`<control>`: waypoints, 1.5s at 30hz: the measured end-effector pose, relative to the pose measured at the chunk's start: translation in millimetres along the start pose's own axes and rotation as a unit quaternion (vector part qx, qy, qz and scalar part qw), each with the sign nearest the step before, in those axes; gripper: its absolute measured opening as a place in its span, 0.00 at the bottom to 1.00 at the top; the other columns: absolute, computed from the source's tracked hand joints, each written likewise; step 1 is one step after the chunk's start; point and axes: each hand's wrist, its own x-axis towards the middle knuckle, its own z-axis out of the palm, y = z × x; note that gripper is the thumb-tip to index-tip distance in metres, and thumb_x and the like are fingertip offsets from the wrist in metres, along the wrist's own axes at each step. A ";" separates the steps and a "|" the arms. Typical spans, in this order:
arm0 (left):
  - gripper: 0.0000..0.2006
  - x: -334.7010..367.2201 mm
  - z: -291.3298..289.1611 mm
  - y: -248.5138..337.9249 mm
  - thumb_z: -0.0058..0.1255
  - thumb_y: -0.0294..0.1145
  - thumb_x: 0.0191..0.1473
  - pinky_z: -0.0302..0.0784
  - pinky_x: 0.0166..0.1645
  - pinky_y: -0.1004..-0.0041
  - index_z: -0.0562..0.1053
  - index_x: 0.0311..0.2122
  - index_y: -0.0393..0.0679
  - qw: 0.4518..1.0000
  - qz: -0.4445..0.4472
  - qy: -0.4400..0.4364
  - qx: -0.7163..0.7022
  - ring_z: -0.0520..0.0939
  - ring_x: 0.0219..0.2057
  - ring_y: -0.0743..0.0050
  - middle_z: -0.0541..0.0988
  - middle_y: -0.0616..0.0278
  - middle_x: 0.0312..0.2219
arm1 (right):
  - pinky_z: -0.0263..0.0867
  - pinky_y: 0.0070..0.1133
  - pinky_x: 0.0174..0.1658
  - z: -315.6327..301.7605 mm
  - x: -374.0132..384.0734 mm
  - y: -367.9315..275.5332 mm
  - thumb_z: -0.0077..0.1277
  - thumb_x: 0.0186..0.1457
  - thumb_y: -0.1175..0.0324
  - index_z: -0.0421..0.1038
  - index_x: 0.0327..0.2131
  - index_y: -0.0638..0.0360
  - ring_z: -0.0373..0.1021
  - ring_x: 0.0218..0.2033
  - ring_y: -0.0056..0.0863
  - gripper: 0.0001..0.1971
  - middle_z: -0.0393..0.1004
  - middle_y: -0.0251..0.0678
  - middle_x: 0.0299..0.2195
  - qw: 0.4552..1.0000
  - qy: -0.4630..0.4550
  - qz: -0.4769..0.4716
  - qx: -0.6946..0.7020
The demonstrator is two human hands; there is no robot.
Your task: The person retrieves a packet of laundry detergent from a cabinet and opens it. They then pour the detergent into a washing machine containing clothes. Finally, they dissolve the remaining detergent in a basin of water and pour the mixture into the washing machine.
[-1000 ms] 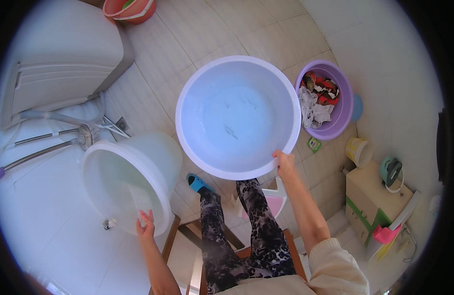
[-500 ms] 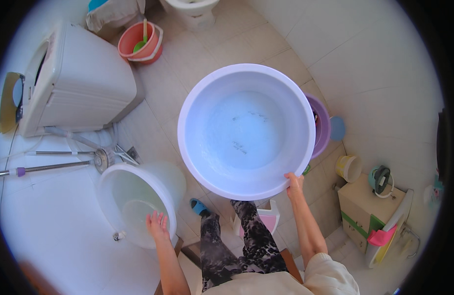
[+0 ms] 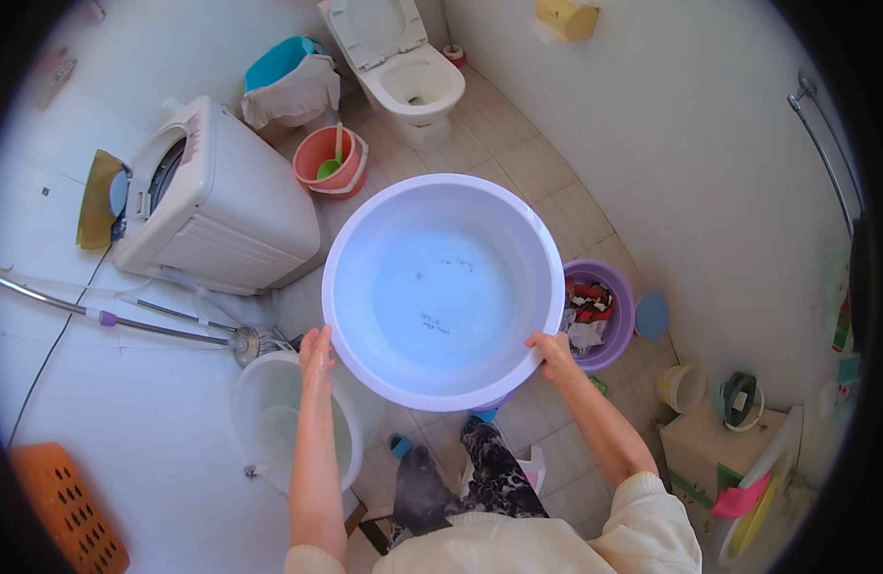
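Note:
A large round pale-lavender basin [image 3: 443, 287] is held up in front of me, its inside facing up. On its lower right, my right hand [image 3: 554, 355] is closed over the rim. My left hand [image 3: 316, 358] is at the basin's lower left edge, its fingers curled against the rim. Below that hand stands a tall whitish tub [image 3: 352, 445], partly covered by my left forearm. Past the basin's right side, a purple tub [image 3: 621, 330] holds crumpled red, black and white cloth.
A white washing machine [image 3: 241, 206] with a raised lid stands at the left. Beyond are a red bucket [image 3: 351, 180] holding a green ladle and a white toilet [image 3: 432, 107]. A cabinet [image 3: 705, 440] is at the lower right. A shower head [image 3: 253, 346] hangs by the whitish tub.
My left hand has moved from over the whitish tub to the basin's rim. The basin has shifted left and lower in view, uncovering more of the purple tub. The view has tilted up.

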 end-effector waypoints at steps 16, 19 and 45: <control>0.26 -13.3 5.4 98.5 0.57 0.30 0.38 0.72 0.41 0.67 0.63 0.43 0.33 0.951 0.027 -0.155 -0.266 0.74 0.36 0.62 0.71 0.51 0.36 | 0.65 0.29 0.33 35.2 -31.9 -145.4 0.46 0.31 0.77 0.62 0.34 0.79 0.66 0.29 0.37 0.20 0.67 0.46 0.28 0.990 -0.070 -0.083 -0.089; 0.25 26.4 -11.9 150.1 0.57 0.28 0.38 0.73 0.39 0.66 0.63 0.42 0.31 0.945 0.043 -0.163 -0.280 0.75 0.34 0.61 0.72 0.50 0.34 | 0.65 0.30 0.34 91.4 -23.8 -178.8 0.45 0.32 0.75 0.60 0.36 0.80 0.67 0.29 0.39 0.23 0.67 0.48 0.29 0.984 -0.079 -0.108 -0.118; 0.22 320.2 -269.7 366.6 0.50 0.24 0.35 0.70 0.41 0.65 0.64 0.41 0.34 0.850 0.205 0.028 -0.485 0.73 0.34 0.60 0.71 0.53 0.34 | 0.64 0.22 0.25 689.9 75.0 -317.6 0.48 0.35 0.70 0.65 0.34 0.69 0.67 0.23 0.28 0.18 0.69 0.39 0.25 0.885 -0.262 -0.284 -0.259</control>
